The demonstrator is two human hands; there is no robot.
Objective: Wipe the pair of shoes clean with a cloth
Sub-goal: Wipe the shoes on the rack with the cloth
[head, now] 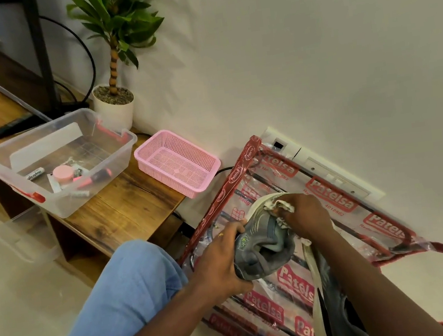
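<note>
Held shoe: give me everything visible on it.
A grey sneaker with a fabric-looking upper, paler stripes on its side, an off-white sole and a small green tag near the opening. It is held tilted above the red-printed plastic bag, opening toward the camera. The left hand grips its side by the opening; the right hand presses a whitish cloth against the toe end.

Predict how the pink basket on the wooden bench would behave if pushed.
The pink basket is mesh plastic and looks empty, so probably light and easy-sliding. It overhangs the end of the wooden bench, so a push might tip it off.
</note>
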